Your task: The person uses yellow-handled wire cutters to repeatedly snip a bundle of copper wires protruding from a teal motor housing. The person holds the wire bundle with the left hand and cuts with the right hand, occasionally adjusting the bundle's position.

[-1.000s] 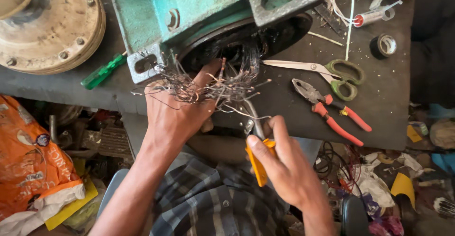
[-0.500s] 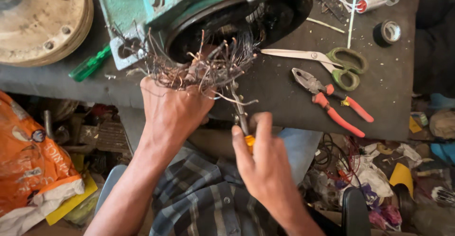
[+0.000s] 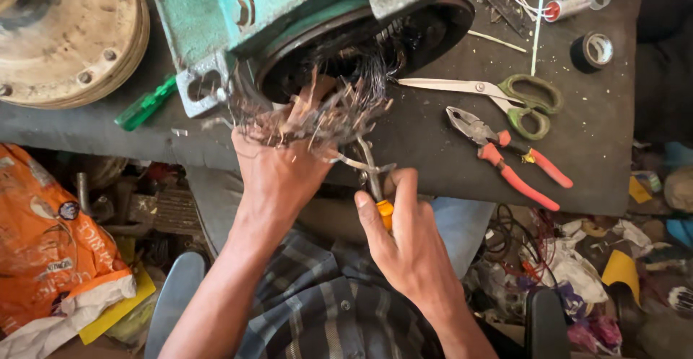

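A teal motor housing [image 3: 274,12] lies on the dark workbench [image 3: 433,150], its round opening facing me. A tangled bunch of copper winding wire [image 3: 310,114] spills out of the opening. My left hand [image 3: 278,175] grips that bunch at the bench edge. My right hand [image 3: 404,243] is closed on a yellow-handled cutter [image 3: 375,178], whose metal jaws point up into the wires beside my left hand.
Green-handled scissors [image 3: 505,95] and red-handled pliers [image 3: 509,157] lie on the bench to the right. A tape roll [image 3: 593,50], a tube [image 3: 574,2] and a green screwdriver [image 3: 144,105] are also there. A round end cover [image 3: 68,38] sits far left. Clutter and an orange bag [image 3: 43,236] fill the floor.
My right hand has risen from below the bench edge, bringing the cutter's jaws up to the wire bunch. My left hand has kept its grip on the wires.
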